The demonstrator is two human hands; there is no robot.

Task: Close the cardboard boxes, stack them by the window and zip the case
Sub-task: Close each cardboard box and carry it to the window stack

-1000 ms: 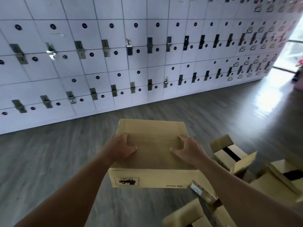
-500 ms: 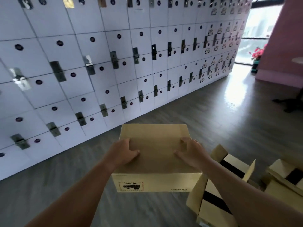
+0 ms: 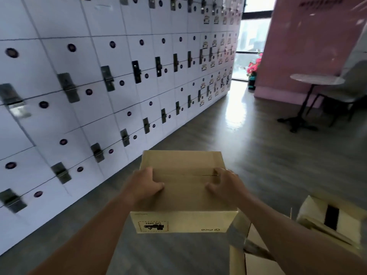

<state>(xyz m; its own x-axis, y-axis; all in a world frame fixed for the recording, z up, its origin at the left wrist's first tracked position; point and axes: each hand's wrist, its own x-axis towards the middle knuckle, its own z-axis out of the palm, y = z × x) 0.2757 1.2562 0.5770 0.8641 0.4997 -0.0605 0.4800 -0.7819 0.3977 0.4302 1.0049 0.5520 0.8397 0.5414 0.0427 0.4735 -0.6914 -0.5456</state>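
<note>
Taking the closed cardboard box [image 3: 183,187] as our landmark, we read the scene from left to right. Far to its left runs the wall of white lockers [image 3: 99,96], stretching away toward the window [image 3: 252,42], which lies well beyond the box's far edge and a little to the right.

At the box's left side, our left hand [image 3: 142,185] grasps it, thumb curled over the top panel and fingers wrapped down the side. The box is held up off the floor [image 3: 228,139], in front of us, its flaps folded shut with the seam running across the top from hand to hand. We judge its long axis to run away from us, toward the window, though the wide lens may stretch that; the printed label faces us, upside down. At the right side, our right hand [image 3: 224,184] grasps the box the same way, fingers bent over the top edge.

Below and to the right of the box sit open cardboard boxes [image 3: 329,217], flaps up; their outlines are blurred, so we cannot count them. Farther right, well beyond the box, stand a small round counter [image 3: 316,79] and a chair [image 3: 349,92].

We judge this box's closing done and the carrying step in hand. The next move calls for walking it down beside the lockers and setting it flat by the window as the base of the stack.
</note>
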